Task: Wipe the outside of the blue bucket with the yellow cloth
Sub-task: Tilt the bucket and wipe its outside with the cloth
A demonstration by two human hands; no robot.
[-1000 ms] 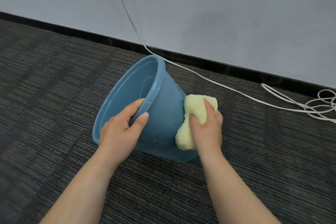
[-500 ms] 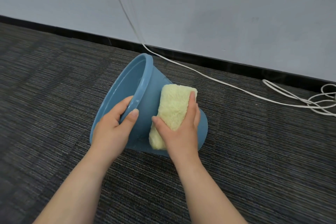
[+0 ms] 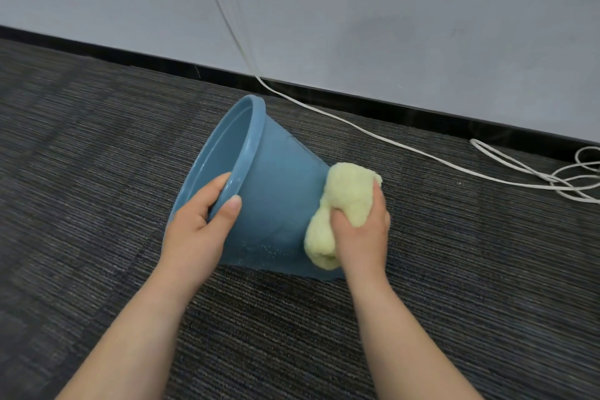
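Two bare forearms enter from the 6 o'clock edge, left one angling up from 7 o'clock, right one from 5 o'clock.

Left hand [image 3: 198, 230]: clamped on the rim of the blue bucket [image 3: 276, 201]. Thumb lies over the outside of the rim, fingers curl inside the mouth. Grip sits at the rim's nearest point.

Right hand [image 3: 362, 234]: closed around the yellow cloth [image 3: 341, 201], which is bunched into a thick fluffy wad. The cloth is pressed against the bucket's outer wall at the base end, at 3 o'clock of the bucket. Part of the wad sticks out above the hand and part bulges below it, toward the carpet.

Bucket: tipped over on its side on the dark striped carpet [image 3: 97, 172], roughly at frame centre. Mouth faces 9 to 10 o'clock, base toward 3 to 4 o'clock. Lower wall touches the carpet. Small pale specks or droplets show on the lower outer wall near the carpet; cannot tell which.

Beyond the bucket, a white cable [image 3: 389, 140] runs across the carpet from 12 o'clock toward 3 o'clock and ends in loose loops at the right edge. Farthest: black baseboard [image 3: 130, 57], then a plain grey wall [image 3: 389, 10] with the cable running up it.
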